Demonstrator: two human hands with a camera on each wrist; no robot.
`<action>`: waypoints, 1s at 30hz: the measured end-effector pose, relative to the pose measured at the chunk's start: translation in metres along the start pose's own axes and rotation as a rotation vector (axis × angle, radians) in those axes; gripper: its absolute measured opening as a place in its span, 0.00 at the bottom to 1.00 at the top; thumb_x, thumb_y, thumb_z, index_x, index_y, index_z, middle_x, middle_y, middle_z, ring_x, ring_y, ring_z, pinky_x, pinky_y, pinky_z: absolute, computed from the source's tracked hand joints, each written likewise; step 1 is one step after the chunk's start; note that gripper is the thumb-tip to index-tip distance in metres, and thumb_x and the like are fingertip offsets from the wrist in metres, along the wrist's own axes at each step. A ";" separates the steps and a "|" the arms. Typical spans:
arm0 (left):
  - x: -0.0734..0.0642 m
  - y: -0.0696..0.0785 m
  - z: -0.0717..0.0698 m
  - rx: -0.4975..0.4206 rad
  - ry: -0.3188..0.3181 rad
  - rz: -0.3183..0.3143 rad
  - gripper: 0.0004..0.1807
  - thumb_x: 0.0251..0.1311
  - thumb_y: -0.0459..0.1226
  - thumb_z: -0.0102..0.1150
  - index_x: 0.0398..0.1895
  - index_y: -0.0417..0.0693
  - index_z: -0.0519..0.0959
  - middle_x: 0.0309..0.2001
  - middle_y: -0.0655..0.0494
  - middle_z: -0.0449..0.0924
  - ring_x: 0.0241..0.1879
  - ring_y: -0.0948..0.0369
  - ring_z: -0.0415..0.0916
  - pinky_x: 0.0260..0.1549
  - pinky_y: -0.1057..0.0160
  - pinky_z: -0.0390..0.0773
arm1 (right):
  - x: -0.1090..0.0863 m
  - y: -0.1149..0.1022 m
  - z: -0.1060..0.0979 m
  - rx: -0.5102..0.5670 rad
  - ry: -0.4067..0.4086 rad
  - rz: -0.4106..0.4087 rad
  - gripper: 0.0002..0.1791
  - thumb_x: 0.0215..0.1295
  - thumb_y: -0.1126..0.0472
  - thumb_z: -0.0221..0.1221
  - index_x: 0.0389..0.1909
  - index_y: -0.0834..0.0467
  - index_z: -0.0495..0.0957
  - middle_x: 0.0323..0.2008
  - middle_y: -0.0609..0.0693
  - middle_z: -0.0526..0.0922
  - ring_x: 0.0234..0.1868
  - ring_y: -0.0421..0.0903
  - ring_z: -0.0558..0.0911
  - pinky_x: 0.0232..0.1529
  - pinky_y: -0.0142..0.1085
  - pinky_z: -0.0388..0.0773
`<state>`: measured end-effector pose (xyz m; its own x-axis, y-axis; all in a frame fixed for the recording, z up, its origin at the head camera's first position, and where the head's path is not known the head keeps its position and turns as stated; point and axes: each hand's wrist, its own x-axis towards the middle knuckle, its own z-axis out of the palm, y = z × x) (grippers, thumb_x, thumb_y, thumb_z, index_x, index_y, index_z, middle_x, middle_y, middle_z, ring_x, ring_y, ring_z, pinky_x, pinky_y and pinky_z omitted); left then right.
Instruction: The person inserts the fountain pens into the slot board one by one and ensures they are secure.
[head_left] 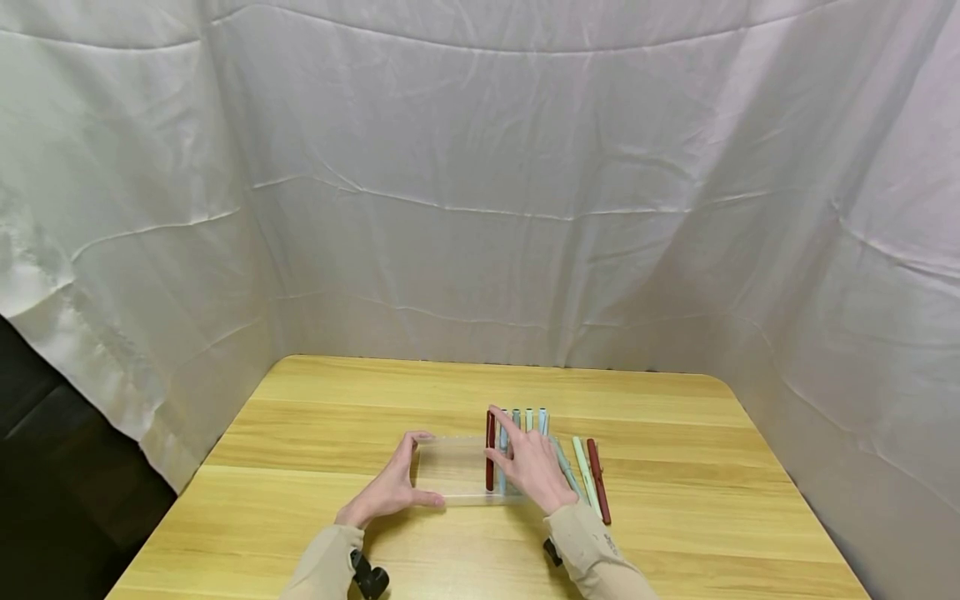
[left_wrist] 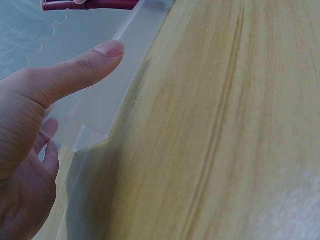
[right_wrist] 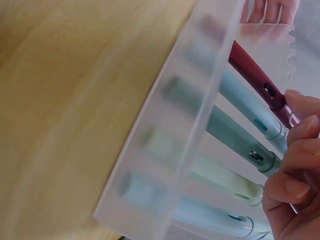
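Left hand (head_left: 393, 487): clamped on the left end of the clear case (head_left: 452, 468), thumb on the near wall, fingers toward the far edge.
Right hand (head_left: 534, 467): thumb and forefinger touch the dark red pen (head_left: 490, 475), other fingers bent (whether the two pinch it or only press, I cannot tell).
Dark red pen: in the case, leftmost of five side by side.
Other pens in case, left to right: light blue pen (right_wrist: 247, 102), teal pen (right_wrist: 235, 135), pale green pen (right_wrist: 222, 175), pale blue pen (right_wrist: 210, 215).
Loose pens: grey-green pen (head_left: 564, 463), mint pen (head_left: 585, 473), second dark red pen (head_left: 598, 479), right of the case.
Table (head_left: 712, 500): wood-grained, beneath everything.
Cloth (head_left: 480, 258): pale, along the far side.
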<state>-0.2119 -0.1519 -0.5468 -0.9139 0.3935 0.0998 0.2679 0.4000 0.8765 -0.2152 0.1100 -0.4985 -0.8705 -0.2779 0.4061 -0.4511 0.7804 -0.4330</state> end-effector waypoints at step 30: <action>0.000 0.000 0.001 -0.002 -0.005 0.011 0.57 0.39 0.43 0.83 0.70 0.41 0.56 0.71 0.37 0.57 0.76 0.40 0.53 0.76 0.33 0.50 | -0.021 0.034 -0.025 0.307 0.103 -0.006 0.40 0.57 0.62 0.71 0.71 0.58 0.68 0.21 0.40 0.79 0.20 0.27 0.70 0.21 0.24 0.75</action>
<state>-0.2122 -0.1512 -0.5472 -0.9093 0.4022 0.1071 0.2775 0.3941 0.8761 -0.2071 0.1566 -0.5016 -0.8500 -0.2118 0.4824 -0.5085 0.5688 -0.6464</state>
